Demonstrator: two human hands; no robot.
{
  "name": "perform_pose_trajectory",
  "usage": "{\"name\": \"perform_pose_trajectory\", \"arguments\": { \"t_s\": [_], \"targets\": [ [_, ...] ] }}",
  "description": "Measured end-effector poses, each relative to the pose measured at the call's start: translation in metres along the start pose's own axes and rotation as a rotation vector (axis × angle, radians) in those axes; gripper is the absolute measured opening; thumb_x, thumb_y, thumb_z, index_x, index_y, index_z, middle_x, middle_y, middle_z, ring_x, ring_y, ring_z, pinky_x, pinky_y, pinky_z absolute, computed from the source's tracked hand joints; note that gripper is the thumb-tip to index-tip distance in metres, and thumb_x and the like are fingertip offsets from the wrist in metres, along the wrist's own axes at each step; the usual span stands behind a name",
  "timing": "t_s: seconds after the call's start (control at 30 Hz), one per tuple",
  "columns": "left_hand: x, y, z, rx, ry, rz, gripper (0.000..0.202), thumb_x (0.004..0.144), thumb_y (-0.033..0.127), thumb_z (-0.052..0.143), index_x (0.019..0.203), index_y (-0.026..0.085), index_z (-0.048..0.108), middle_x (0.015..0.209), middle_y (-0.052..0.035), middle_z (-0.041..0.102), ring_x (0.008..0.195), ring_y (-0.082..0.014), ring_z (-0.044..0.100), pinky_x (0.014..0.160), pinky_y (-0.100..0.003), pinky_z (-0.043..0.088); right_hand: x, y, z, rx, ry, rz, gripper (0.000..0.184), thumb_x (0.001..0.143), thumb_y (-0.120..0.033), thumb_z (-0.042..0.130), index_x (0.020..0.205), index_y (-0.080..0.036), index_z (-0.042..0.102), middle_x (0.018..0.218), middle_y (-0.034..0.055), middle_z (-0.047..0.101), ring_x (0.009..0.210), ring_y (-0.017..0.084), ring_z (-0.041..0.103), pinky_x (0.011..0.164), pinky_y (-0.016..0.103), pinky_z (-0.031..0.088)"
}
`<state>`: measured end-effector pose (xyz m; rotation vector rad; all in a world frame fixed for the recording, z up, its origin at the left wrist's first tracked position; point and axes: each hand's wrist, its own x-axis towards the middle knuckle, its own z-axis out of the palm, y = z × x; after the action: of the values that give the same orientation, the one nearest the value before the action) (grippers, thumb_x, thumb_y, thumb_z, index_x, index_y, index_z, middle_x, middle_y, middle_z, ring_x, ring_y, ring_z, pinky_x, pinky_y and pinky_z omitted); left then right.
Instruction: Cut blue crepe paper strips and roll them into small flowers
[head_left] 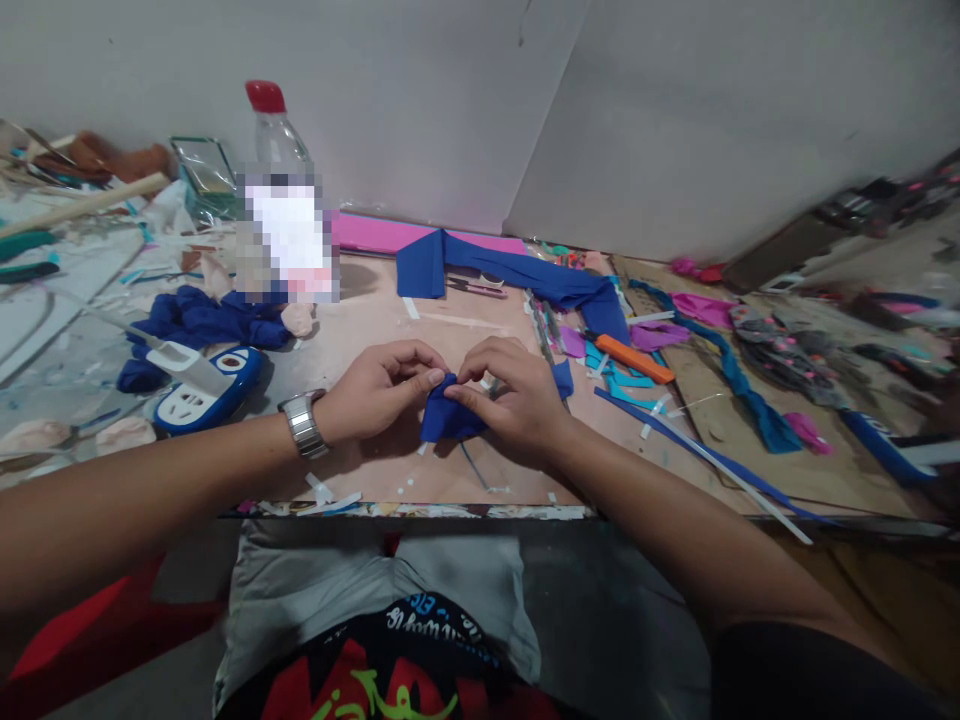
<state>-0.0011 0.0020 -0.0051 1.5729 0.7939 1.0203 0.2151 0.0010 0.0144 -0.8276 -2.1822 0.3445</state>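
Note:
Between my two hands, just above the near part of the table, is a small piece of blue fabric [448, 418], gathered at its top. My left hand [386, 388], with a metal watch on the wrist, pinches its upper left edge between thumb and finger. From the other side, my right hand [517, 392] pinches the same piece with thumb and curled fingers. A corner of blue fabric [562, 380] shows beyond the right hand. Farther back lies a long folded blue fabric strip [517, 265]. The inner fingers of both hands are partly hidden.
On the left are a bundle of blue fabric [202, 325], a blue-and-white power strip [214, 390] and a red-capped bottle [281, 140]. To the right lie an orange utility knife [634, 358], a thin white stick [742, 480] and several fabric scraps. The table edge [420, 510] is close to me.

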Motion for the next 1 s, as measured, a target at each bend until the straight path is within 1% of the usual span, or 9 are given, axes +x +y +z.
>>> {"name": "perform_pose_trajectory", "arguments": {
  "t_s": [0.1,0.27,0.47,0.63,0.73,0.8,0.9,0.97,1.0],
  "targets": [
    [-0.0008,0.0006,-0.0007,0.007,-0.002,-0.013,0.028,0.091,0.044,0.07,0.094,0.016,0.07,0.086,-0.0053,0.074,0.075,-0.0149,0.067,0.068,-0.026,0.054,-0.0002,0.0003,-0.0001,-0.001,0.005,0.014,0.025,0.093,-0.044,0.072,0.086,-0.021,0.064,0.084,0.0017,0.067,0.08,0.019,0.062,0.083,0.037,0.044],
    [-0.0021,0.0002,-0.0012,-0.071,-0.077,-0.029,0.031,0.085,0.036,0.077,0.107,0.015,0.069,0.104,-0.0109,0.077,0.093,-0.0202,0.074,0.082,-0.032,0.06,-0.0001,-0.0011,-0.0013,0.004,0.031,0.049,0.027,0.094,-0.049,0.07,0.097,-0.022,0.065,0.084,0.0015,0.067,0.078,0.018,0.062,0.082,0.036,0.046],
    [-0.003,-0.0003,-0.0014,-0.057,-0.126,-0.035,0.028,0.089,0.032,0.072,0.111,0.014,0.068,0.113,-0.014,0.076,0.101,-0.0229,0.074,0.09,-0.037,0.059,0.001,0.0012,-0.0006,0.021,0.023,-0.007,0.022,0.095,-0.044,0.069,0.102,-0.023,0.068,0.088,0.0022,0.07,0.08,0.019,0.063,0.084,0.037,0.047],
    [-0.0013,-0.002,-0.0002,-0.112,-0.164,0.016,0.022,0.094,0.033,0.066,0.107,0.016,0.068,0.109,-0.0106,0.076,0.098,-0.02,0.072,0.091,-0.036,0.057,0.0007,0.0029,-0.0002,0.029,-0.018,-0.055,0.019,0.096,-0.04,0.069,0.108,-0.026,0.072,0.097,0.0037,0.071,0.088,0.02,0.066,0.086,0.039,0.048],
    [-0.0019,-0.0031,0.0012,-0.144,-0.172,0.042,0.019,0.095,0.031,0.064,0.109,0.018,0.063,0.108,-0.0091,0.073,0.098,-0.0181,0.07,0.089,-0.033,0.055,0.0005,0.0024,-0.0005,0.004,-0.035,-0.051,0.018,0.098,-0.04,0.066,0.109,-0.027,0.072,0.1,0.0045,0.07,0.092,0.021,0.066,0.087,0.04,0.048],
    [-0.0036,-0.0033,0.002,-0.136,-0.175,0.032,0.022,0.096,0.031,0.063,0.114,0.019,0.058,0.104,-0.0074,0.071,0.095,-0.0166,0.069,0.085,-0.031,0.054,0.0007,0.0019,-0.0007,0.002,-0.038,-0.045,0.017,0.098,-0.039,0.065,0.106,-0.025,0.071,0.1,0.0049,0.07,0.093,0.021,0.065,0.088,0.04,0.048],
    [-0.0061,-0.0032,0.002,-0.046,-0.203,0.024,0.036,0.091,0.032,0.069,0.121,0.019,0.052,0.096,-0.0043,0.068,0.087,-0.0157,0.065,0.078,-0.029,0.053,0.0013,0.0016,-0.0007,0.017,-0.021,-0.033,0.017,0.098,-0.04,0.066,0.1,-0.024,0.069,0.097,0.0047,0.07,0.091,0.021,0.064,0.088,0.039,0.047],
    [-0.0065,-0.0032,0.001,0.025,-0.217,0.034,0.042,0.089,0.031,0.072,0.123,0.019,0.05,0.099,-0.005,0.067,0.087,-0.0162,0.065,0.078,-0.03,0.053,0.0015,0.0014,-0.0006,0.018,-0.004,-0.017,0.02,0.098,-0.043,0.066,0.097,-0.023,0.068,0.095,0.0044,0.07,0.09,0.021,0.064,0.087,0.039,0.047],
    [-0.0062,-0.0031,0.0003,0.064,-0.216,0.047,0.04,0.089,0.03,0.07,0.123,0.019,0.051,0.102,-0.006,0.067,0.089,-0.0166,0.065,0.079,-0.031,0.053,0.0016,0.0014,-0.0006,0.015,0.003,-0.009,0.021,0.098,-0.044,0.065,0.096,-0.023,0.067,0.094,0.0044,0.07,0.089,0.021,0.064,0.087,0.039,0.047]
  ]
}}
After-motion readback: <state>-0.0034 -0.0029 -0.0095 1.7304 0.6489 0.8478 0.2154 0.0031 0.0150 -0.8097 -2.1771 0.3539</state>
